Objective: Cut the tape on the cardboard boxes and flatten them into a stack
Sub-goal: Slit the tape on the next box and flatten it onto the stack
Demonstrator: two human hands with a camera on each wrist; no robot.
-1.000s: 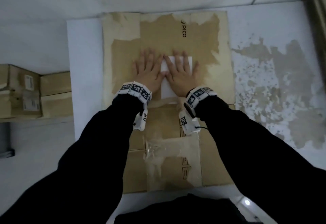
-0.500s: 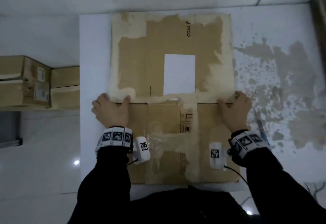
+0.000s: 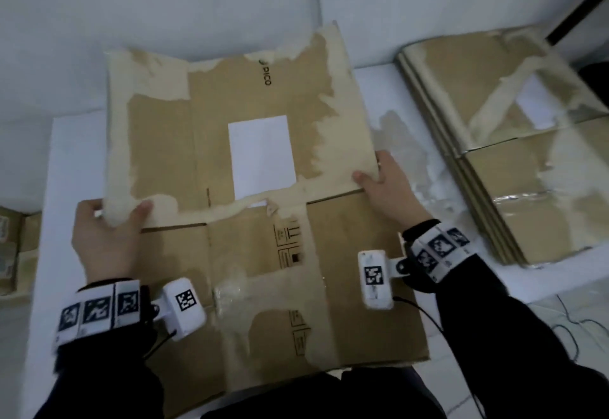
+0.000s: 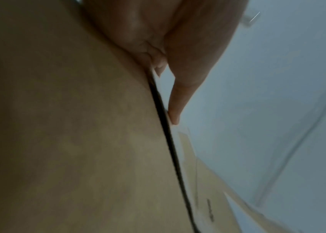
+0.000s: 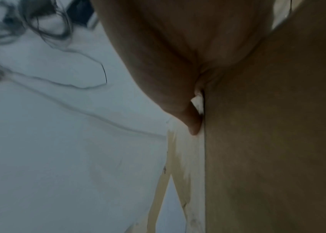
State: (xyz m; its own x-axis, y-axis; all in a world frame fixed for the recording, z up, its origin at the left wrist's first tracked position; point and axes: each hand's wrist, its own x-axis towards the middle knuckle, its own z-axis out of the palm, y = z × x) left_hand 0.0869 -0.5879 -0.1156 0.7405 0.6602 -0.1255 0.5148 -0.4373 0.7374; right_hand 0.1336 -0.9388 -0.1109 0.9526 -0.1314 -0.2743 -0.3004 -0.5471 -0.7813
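The flattened brown cardboard box (image 3: pixel 250 194), patched with pale torn tape residue and bearing a white rectangular label (image 3: pixel 262 155), is now held at both side edges and its far half is lifted off the white table (image 3: pixel 66 161). A second ago both palms were pressed flat on the middle of that sheet; half a second ago they had slid out to its left and right edges while it still lay flat. Now the left hand (image 3: pixel 105 240) pinches the left edge, thumb on top and fingers beneath, and the right hand (image 3: pixel 389 188) does the same on the right edge. Each grip is narrow, closed on the thickness of the cardboard. The wrist views agree: in each, a finger lies along the underside of the sheet against its dark edge.

The pressing-flat step looks finished for this box, and the person appears to be picking it up to move it. The likely destination is the stack of flattened brown cardboard sheets (image 3: pixel 514 161) lying to the right, well apart from the held box. At the left margin, taped brown cardboard boxes (image 3: pixel 13 247) are partly in view, so more work seems to remain. The sheet is wide and hinged at its fold, so the near half may sag or swing as it rises.
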